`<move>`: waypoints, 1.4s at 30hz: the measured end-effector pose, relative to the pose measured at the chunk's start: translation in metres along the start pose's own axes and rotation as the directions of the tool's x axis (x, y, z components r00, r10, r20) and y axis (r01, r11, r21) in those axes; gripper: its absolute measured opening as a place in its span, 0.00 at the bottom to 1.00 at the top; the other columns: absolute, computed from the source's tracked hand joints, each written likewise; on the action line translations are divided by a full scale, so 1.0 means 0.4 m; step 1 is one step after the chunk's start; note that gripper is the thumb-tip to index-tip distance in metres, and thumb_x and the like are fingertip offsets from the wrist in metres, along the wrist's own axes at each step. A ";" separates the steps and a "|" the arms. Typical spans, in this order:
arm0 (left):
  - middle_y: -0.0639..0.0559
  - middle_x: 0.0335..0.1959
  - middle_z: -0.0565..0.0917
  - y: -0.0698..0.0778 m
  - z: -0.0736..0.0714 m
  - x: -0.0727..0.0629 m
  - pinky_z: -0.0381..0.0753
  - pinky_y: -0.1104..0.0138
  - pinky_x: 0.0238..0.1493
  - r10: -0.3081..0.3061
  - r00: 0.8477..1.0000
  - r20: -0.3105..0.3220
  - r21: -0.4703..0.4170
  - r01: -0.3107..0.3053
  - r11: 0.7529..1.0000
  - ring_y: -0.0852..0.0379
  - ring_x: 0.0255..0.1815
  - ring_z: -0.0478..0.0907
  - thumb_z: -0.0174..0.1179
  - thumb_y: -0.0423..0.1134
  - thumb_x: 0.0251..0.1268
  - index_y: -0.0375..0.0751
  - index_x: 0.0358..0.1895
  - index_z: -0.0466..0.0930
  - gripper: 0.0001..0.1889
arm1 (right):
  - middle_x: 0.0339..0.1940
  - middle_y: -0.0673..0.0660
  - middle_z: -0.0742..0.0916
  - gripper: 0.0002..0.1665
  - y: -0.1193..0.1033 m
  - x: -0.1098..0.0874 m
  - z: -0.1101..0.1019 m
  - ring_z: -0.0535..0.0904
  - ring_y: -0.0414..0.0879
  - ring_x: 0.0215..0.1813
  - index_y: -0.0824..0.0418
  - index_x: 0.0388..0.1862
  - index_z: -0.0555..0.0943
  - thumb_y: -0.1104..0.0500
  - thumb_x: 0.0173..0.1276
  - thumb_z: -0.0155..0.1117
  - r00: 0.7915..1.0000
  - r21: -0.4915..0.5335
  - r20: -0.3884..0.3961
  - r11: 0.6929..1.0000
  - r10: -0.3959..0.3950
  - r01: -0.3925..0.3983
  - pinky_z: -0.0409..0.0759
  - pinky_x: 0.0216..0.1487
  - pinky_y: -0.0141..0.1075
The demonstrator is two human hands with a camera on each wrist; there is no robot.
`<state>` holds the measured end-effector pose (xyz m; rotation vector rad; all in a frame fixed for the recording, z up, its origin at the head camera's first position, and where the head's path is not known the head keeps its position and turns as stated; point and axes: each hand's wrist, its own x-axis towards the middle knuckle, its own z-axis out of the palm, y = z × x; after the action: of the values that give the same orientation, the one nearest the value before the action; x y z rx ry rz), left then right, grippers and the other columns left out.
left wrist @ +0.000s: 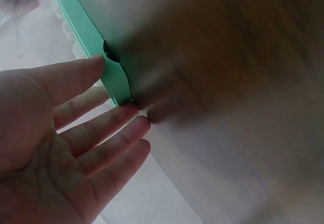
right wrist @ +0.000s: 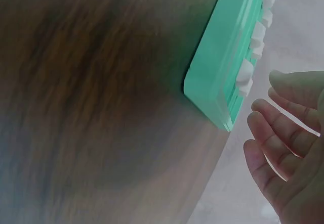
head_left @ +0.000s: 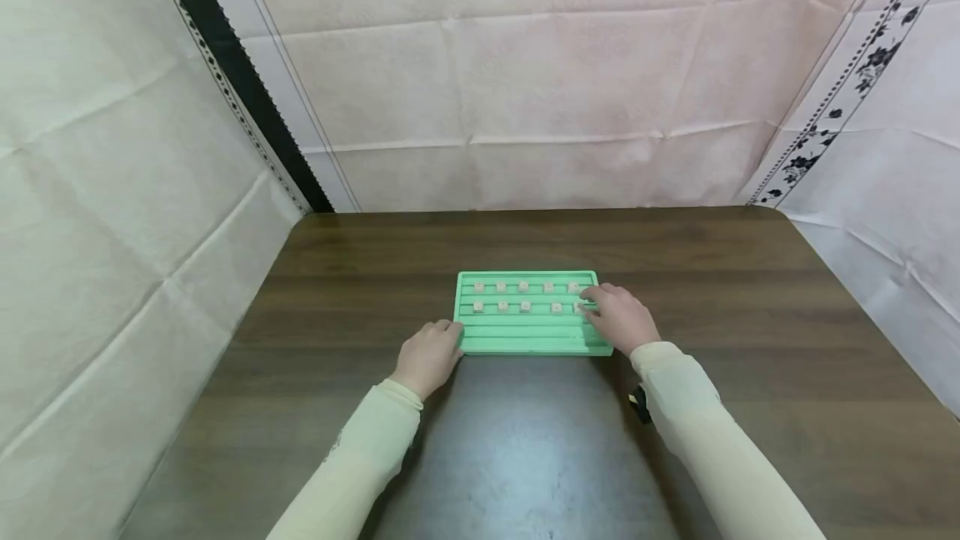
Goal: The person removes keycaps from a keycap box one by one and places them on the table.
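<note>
A light green ridged tray (head_left: 525,332) lies on the table, with several small white keycap-like pieces (head_left: 526,307) in two rows along its upper grooves. At its left front corner my left hand (head_left: 429,357) holds the edge, the thumb (left wrist: 96,67) on the front wall and the fingers round the side. My right hand (head_left: 618,319) hovers over the right side, thumb and fingers loosely bent beside the last piece (right wrist: 245,72) of the lower row. From the right wrist, a gap shows between thumb and piece. Marks on the pieces are too small to read.
The brown wooden table (head_left: 360,273) extends around the tray. Pale creased cloth (head_left: 562,82) hangs behind it and at both sides, with a black strip (head_left: 247,82) at the left. A dark wrist device (head_left: 640,403) shows under the right sleeve.
</note>
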<state>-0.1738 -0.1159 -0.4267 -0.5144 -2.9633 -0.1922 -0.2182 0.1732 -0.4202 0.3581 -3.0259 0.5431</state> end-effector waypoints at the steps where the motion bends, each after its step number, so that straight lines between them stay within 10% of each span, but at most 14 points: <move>1: 0.45 0.43 0.82 0.001 0.000 0.000 0.80 0.60 0.39 -0.007 1.000 0.005 0.002 0.007 1.000 0.50 0.42 0.80 0.63 0.38 0.57 0.39 0.46 0.78 0.14 | 0.50 0.62 0.82 0.18 -0.001 0.002 0.004 0.77 0.58 0.53 0.61 0.52 0.78 0.56 0.65 0.59 1.000 0.004 -0.001 1.000 -0.002 0.002 0.74 0.51 0.53; 42: 0.49 0.38 0.84 0.000 0.012 0.002 0.80 0.64 0.31 -0.019 0.999 -0.035 0.041 0.021 0.999 0.54 0.33 0.81 0.64 0.40 0.56 0.43 0.39 0.79 0.09 | 0.42 0.62 0.81 0.13 -0.001 0.040 0.007 0.79 0.54 0.43 0.65 0.47 0.79 0.66 0.64 0.57 1.000 -0.014 0.020 1.000 0.023 -0.022 0.77 0.46 0.49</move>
<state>-0.1751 -0.1148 -0.4314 -0.4720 -2.9334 -0.1406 -0.2339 0.1685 -0.4213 0.3311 -3.0551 0.5223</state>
